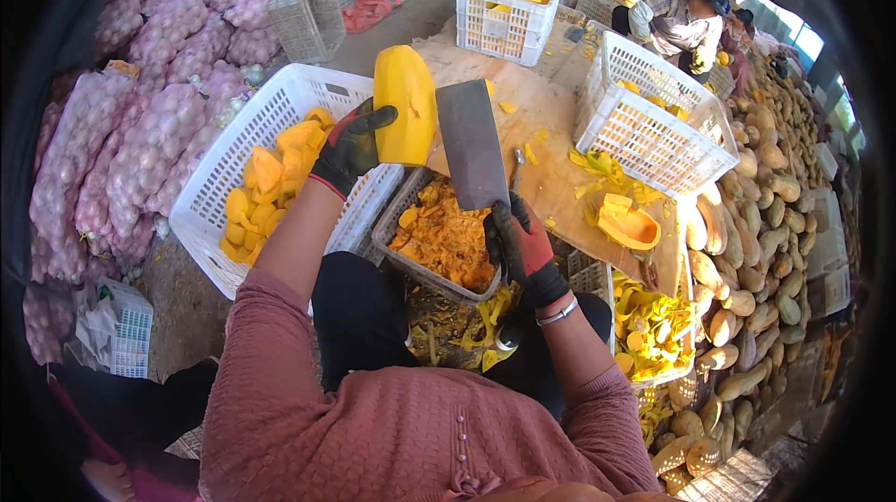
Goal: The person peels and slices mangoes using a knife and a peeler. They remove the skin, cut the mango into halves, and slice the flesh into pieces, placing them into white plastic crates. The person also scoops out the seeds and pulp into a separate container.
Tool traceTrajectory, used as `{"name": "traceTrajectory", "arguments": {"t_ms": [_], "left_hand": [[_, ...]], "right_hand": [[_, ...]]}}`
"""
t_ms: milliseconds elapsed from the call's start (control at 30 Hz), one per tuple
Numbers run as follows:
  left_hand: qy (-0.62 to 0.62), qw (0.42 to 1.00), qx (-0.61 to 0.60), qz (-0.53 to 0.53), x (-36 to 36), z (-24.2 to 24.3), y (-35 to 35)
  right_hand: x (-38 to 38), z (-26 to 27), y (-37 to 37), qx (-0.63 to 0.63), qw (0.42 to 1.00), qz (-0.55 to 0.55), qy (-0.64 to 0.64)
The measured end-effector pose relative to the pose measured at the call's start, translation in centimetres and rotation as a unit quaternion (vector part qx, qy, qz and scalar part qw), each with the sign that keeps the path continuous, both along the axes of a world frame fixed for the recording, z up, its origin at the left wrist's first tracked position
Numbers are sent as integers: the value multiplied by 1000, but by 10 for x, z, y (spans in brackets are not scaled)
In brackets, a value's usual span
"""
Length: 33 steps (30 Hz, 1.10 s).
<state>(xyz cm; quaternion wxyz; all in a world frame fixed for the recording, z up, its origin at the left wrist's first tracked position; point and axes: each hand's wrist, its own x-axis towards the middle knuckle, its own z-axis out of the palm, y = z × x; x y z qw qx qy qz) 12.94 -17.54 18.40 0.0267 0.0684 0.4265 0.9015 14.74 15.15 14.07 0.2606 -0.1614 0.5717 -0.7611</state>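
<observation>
My left hand, in a black and red work glove, grips a peeled yellow squash upright by its left side. A broad cleaver is in my gloved right hand, blade up and close to the right of the squash. Below both hands sits a grey crate of orange squash pulp and seeds. To the left, a white plastic crate holds cut squash pieces. A hollowed squash half lies on the wooden board at right.
Yellow peelings fill a crate by my right knee. Whole squashes are heaped at far right; mesh sacks of onion-like bulbs line the left. White crates stand on the board. A co-worker sits beyond.
</observation>
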Motion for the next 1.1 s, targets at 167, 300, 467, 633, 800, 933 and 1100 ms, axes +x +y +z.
{"name": "traceTrajectory", "arguments": {"t_ms": [167, 300, 467, 633, 800, 933, 1100], "left_hand": [[50, 998, 38, 16, 5, -21, 14], [48, 990, 93, 96, 9, -38, 9], [61, 967, 140, 203, 25, -54, 2], [64, 958, 172, 220, 36, -56, 21], [89, 955, 162, 230, 31, -71, 19], [102, 949, 196, 224, 30, -72, 12], [102, 948, 175, 245, 33, -62, 14]], "right_hand": [[1, 10, -28, -19, 998, 49, 21], [0, -36, -11, 9, 997, 19, -69], [1, -67, 3, 21, 991, -35, -125], [18, -6, -11, -82, 987, 18, -133], [23, 5, -23, -118, 978, 93, -146], [14, -36, -1, 18, 982, 53, -182], [22, -68, 14, 62, 987, -27, -148]]}}
